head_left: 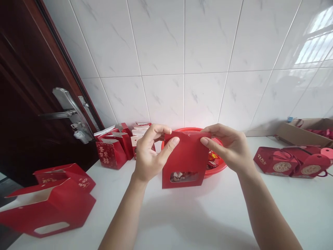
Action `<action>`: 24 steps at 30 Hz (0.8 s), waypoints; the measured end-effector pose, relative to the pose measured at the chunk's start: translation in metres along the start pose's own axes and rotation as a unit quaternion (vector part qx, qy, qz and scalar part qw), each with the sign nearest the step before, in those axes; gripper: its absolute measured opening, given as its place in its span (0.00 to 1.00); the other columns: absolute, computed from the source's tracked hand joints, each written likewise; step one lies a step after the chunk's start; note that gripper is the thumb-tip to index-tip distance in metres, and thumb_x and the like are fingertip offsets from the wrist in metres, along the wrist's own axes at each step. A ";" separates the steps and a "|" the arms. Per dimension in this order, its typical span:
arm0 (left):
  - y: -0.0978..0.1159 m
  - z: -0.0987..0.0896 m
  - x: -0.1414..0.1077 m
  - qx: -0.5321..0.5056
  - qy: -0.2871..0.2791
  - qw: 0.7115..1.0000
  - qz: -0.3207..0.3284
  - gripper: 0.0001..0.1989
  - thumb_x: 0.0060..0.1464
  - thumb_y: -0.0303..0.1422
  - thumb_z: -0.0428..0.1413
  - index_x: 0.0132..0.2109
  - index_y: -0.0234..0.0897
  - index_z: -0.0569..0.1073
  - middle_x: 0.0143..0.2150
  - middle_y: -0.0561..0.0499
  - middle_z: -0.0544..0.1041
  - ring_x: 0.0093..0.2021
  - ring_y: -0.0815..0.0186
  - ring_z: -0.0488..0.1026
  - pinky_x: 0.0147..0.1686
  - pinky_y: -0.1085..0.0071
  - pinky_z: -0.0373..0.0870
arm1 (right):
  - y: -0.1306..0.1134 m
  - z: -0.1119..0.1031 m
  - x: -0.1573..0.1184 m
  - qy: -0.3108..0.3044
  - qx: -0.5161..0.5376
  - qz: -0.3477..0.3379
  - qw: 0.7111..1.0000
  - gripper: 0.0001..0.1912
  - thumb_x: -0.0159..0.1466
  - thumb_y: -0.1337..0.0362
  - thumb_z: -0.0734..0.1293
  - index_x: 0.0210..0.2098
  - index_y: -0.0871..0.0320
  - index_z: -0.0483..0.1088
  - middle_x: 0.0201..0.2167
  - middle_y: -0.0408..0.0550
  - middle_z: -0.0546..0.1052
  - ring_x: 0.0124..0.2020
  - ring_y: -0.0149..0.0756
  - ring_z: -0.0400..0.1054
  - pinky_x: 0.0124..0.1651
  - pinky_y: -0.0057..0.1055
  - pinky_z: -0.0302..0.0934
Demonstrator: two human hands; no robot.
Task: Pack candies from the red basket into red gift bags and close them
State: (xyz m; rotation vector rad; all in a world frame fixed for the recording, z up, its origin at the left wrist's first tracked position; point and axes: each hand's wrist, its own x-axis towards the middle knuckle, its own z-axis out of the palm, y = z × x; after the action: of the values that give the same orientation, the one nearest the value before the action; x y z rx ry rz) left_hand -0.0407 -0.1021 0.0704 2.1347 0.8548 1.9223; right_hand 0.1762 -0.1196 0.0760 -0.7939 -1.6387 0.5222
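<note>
A red paper bag (186, 154) with a small clear window near its bottom is upright at the centre, and wrapped pieces show through the window. My left hand (153, 151) pinches its top left corner between thumb and fingers. At the top right corner, my right hand (226, 146) grips the same bag in the same way. The bag's top edge looks pressed flat between the two hands. Behind it sits a red plastic basket (221, 169) with colourful wrapped items, partly hidden by the bag and my right hand.
Several red bags (111, 152) stand open at the back left. Larger red boxes (65, 205) lie at the left edge. Decorated red boxes (281, 163) with cords sit at the right, before a cardboard box (296, 132). A tiled wall (163, 93) rises behind the white table (187, 222).
</note>
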 end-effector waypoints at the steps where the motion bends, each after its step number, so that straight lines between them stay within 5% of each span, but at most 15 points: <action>1: 0.001 0.001 -0.001 0.002 0.026 1.000 0.015 0.08 0.57 0.36 0.63 0.38 0.41 0.71 0.33 0.54 0.74 0.33 0.69 0.73 0.34 0.71 0.74 | 0.000 -0.001 0.000 -0.014 0.022 0.009 1.000 0.10 0.64 0.55 0.72 0.39 0.54 0.77 0.37 0.49 0.81 0.39 0.40 0.75 0.41 0.36 0.71; 4: 0.001 0.002 -0.004 0.017 0.060 0.997 0.038 0.08 0.59 0.35 0.62 0.36 0.41 0.70 0.30 0.55 0.72 0.30 0.69 0.71 0.33 0.69 0.72 | -0.001 -0.003 0.002 -0.052 0.063 0.035 0.996 0.12 0.64 0.53 0.72 0.40 0.55 0.75 0.38 0.50 0.81 0.39 0.40 0.75 0.39 0.35 0.70; 8: -0.002 0.002 -0.005 0.041 0.037 0.997 0.051 0.09 0.60 0.38 0.61 0.35 0.41 0.70 0.30 0.54 0.72 0.31 0.67 0.71 0.32 0.67 0.72 | -0.004 -0.006 0.000 -0.047 0.043 0.038 0.997 0.13 0.63 0.52 0.73 0.33 0.55 0.73 0.28 0.46 0.77 0.29 0.35 0.68 0.30 0.32 0.62; 12: -0.003 0.008 -0.004 0.045 0.047 0.996 0.055 0.10 0.59 0.39 0.61 0.35 0.41 0.69 0.32 0.53 0.73 0.36 0.65 0.74 0.35 0.66 0.74 | -0.004 -0.003 -0.005 0.025 -0.007 -0.006 1.000 0.11 0.63 0.54 0.73 0.31 0.53 0.72 0.27 0.44 0.74 0.30 0.36 0.67 0.32 0.35 0.63; 15: 0.000 0.010 -0.003 0.048 0.116 0.990 0.058 0.10 0.58 0.37 0.62 0.36 0.41 0.68 0.40 0.49 0.74 0.47 0.59 0.76 0.42 0.61 0.76 | -0.004 -0.002 -0.006 0.086 -0.047 -0.049 0.994 0.09 0.63 0.57 0.72 0.30 0.52 0.71 0.26 0.44 0.72 0.31 0.37 0.66 0.35 0.37 0.63; 18: 0.009 0.012 -0.004 0.039 0.161 0.983 0.079 0.08 0.58 0.32 0.61 0.35 0.42 0.68 0.40 0.51 0.75 0.45 0.61 0.76 0.44 0.59 0.76 | -0.004 -0.005 -0.005 0.148 -0.066 -0.082 0.983 0.07 0.63 0.61 0.73 0.30 0.51 0.71 0.26 0.43 0.71 0.31 0.37 0.65 0.37 0.37 0.62; 21: 0.023 0.027 -0.018 -0.022 0.076 0.990 0.116 0.07 0.57 0.25 0.58 0.34 0.42 0.69 0.33 0.54 0.76 0.35 0.65 0.76 0.36 0.64 0.75 | -0.002 -0.010 -0.002 0.190 -0.084 -0.093 0.974 0.07 0.62 0.63 0.73 0.30 0.52 0.71 0.25 0.41 0.69 0.29 0.35 0.62 0.35 0.36 0.60; 24: 0.033 0.065 -0.058 -0.117 -0.164 0.968 0.148 0.06 0.54 0.25 0.57 0.35 0.43 0.71 0.30 0.53 0.78 0.30 0.65 0.75 0.31 0.67 0.74 | 0.001 -0.016 0.000 0.206 -0.109 -0.084 0.969 0.08 0.61 0.62 0.73 0.29 0.52 0.70 0.24 0.41 0.68 0.27 0.33 0.59 0.31 0.34 0.58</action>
State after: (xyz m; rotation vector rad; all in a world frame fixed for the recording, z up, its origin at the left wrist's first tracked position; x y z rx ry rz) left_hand 0.0302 -0.1410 0.0243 2.4363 0.2474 1.6124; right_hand 0.1920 -0.1200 0.0791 -0.8500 -1.3700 0.0481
